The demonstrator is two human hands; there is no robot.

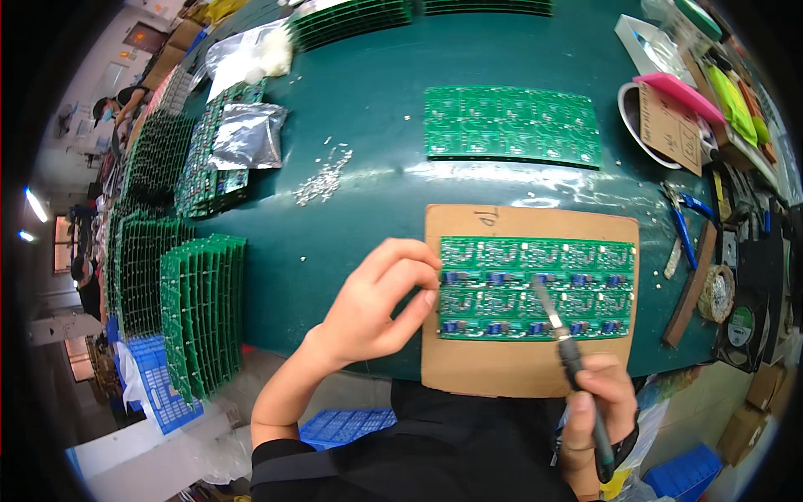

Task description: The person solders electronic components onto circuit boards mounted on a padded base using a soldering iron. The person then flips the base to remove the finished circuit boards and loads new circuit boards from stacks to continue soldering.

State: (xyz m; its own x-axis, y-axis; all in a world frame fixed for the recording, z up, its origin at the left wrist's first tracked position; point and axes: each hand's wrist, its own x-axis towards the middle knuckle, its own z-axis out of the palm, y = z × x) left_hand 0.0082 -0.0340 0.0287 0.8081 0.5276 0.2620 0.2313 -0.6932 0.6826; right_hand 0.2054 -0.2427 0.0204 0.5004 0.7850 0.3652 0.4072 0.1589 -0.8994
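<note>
A green circuit board panel [535, 303] with rows of small components, several of them blue, lies on a brown cardboard sheet [502, 366]. My left hand [381, 301] has its fingers curled in a pinch at the panel's left edge. In my right hand [604, 402] is a black-handled tool [570, 356] with a slim metal tip. That tip points up and left, over the middle of the panel; whether it touches a component cannot be made out. Another green panel [512, 125], with few raised parts, lies farther back on the table.
Small whitish bits [324, 177] are scattered left of centre on the green table [351, 92]. Upright circuit boards [202, 314] and a silver bag [249, 138] line the left side. To the right are blue-handled pliers [684, 226], a tape roll [717, 294] and a black fan [740, 333].
</note>
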